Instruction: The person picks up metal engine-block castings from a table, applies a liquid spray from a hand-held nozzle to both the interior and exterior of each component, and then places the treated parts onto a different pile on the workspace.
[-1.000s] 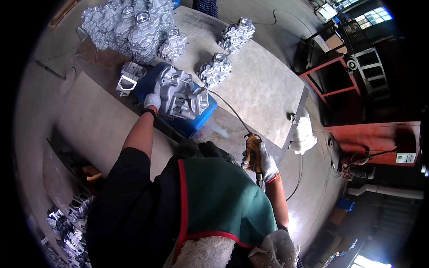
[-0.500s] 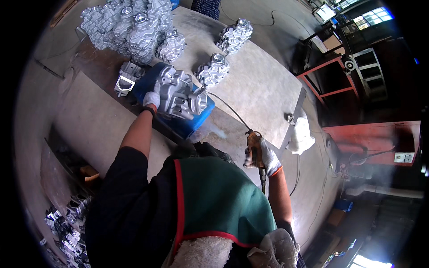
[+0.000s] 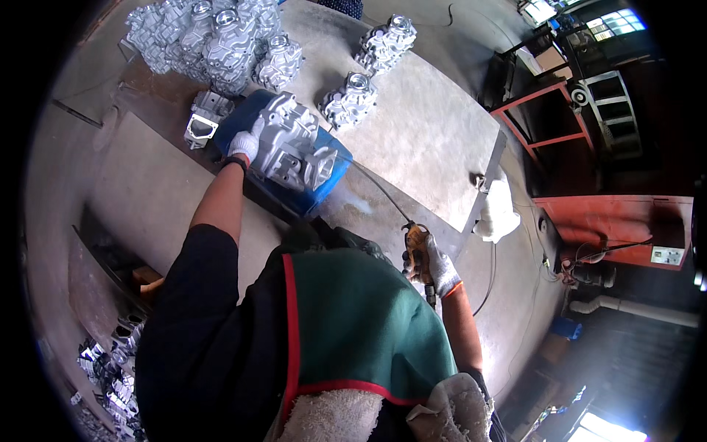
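Note:
A large silver-grey metal casting (image 3: 286, 140) rests on a blue block-like support (image 3: 322, 193) on the table. My left hand (image 3: 244, 143), in a white knit glove, grips the casting by its left side, some fingers hidden behind the metal. In my gloved right hand (image 3: 440, 265) is an orange-brown air blow gun (image 3: 417, 250), fingers wrapped around its body. Its long thin nozzle (image 3: 377, 184) reaches up and left to the casting's right end; the tip is hard to make out. A hose fitting hangs below the gun.
Two finished-looking castings stand on the table (image 3: 434, 125), one of them (image 3: 350, 102) near the support. A large pile of castings (image 3: 213, 44) fills the far left. A smaller open-ended part (image 3: 202, 121) sits left of the support. A white bag (image 3: 498, 210) hangs at the table's right edge.
The casting has turned and tilted slightly on the support, my left hand moving with it. My right hand still holds the blow gun. The whole view has shifted a little.

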